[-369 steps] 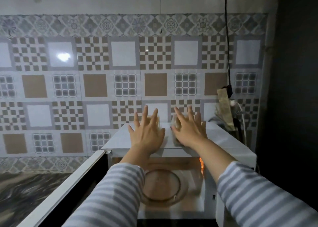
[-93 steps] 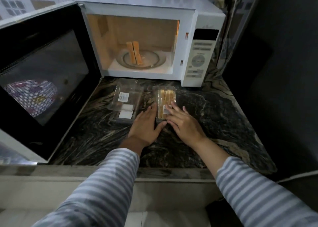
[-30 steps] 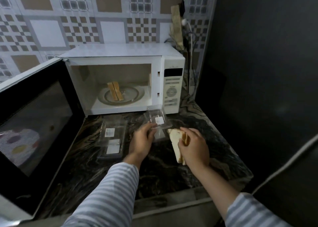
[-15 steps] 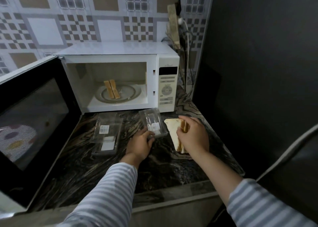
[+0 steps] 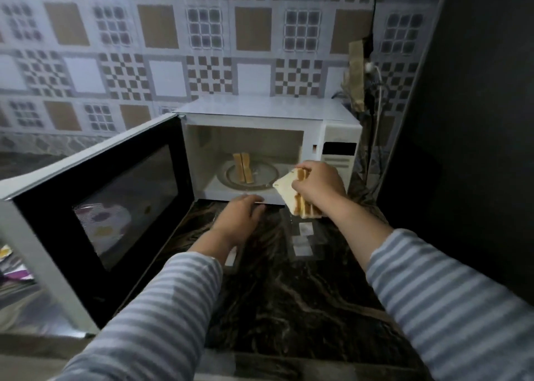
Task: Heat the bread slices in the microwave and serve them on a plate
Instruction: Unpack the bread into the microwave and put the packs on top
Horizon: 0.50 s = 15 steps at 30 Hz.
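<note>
The white microwave point(image 5: 338, 120) stands at the back of the dark marble counter point(image 5: 303, 299) with its door point(image 5: 95, 207) swung wide to the left. Two bread slices point(image 5: 244, 168) stand on edge on the glass turntable point(image 5: 268, 175) inside. My right hand point(image 5: 319, 185) is shut on a stack of bread slices point(image 5: 291, 195), held in the air at the lower right corner of the microwave's opening. My left hand point(image 5: 241, 216) hovers low over the counter just in front of the opening, fingers loosely spread, holding nothing that I can see.
A clear plastic bread container point(image 5: 303, 236) with white labels lies on the counter below my right hand. A second container is mostly hidden under my left wrist. A dark wall point(image 5: 476, 120) closes off the right side. Cables and a plug hang behind the microwave.
My right hand has lifted the bread stack from counter height up to the microwave's opening. My left hand has let go of the emptied container and moved forward.
</note>
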### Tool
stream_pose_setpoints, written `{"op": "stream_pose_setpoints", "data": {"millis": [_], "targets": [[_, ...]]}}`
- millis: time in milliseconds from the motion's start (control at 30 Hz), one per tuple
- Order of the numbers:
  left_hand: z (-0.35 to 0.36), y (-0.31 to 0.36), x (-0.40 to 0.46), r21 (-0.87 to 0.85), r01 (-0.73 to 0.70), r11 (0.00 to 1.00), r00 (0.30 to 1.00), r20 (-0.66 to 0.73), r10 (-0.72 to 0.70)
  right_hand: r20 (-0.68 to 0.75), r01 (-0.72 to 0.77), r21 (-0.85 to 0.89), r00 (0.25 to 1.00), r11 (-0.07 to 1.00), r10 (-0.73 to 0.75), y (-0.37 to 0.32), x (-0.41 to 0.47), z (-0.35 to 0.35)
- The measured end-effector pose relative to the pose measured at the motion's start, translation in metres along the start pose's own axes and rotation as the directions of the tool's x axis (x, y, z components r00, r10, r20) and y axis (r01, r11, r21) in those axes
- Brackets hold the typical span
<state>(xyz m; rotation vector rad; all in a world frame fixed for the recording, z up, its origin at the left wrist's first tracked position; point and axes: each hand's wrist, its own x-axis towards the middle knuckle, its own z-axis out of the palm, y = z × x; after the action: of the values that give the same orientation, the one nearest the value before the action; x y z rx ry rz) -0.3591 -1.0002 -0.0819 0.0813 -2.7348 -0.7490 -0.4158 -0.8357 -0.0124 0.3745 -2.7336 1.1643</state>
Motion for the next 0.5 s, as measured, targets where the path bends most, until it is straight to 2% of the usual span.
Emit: {"op": "stream_pose_setpoints", "data": {"millis": [133, 267, 500], "targets": [[-0.023, -0.067, 0.02, 0.024, 0.055, 0.998, 0.994, -0.095, -0.053, 0.002, -0.002, 0.008, 1.0, 1.0, 0.002, -0.015, 0.034, 0.028], [-0.005, -0.135, 0.032, 0.112, 0.069, 0.991, 0.998, -0.018, -0.068, -0.005, -0.033, 0.006, 0.999, 0.999, 0.033, -0.019, 0.071, 0.061], [0.039, -0.178, 0.044, 0.014, 0.0, 1.0, 1.0, 0.026, -0.001, -0.099, -0.093, -0.102, 0.992, 0.99, 0.083, -0.005, 0.138, 0.119]]}}
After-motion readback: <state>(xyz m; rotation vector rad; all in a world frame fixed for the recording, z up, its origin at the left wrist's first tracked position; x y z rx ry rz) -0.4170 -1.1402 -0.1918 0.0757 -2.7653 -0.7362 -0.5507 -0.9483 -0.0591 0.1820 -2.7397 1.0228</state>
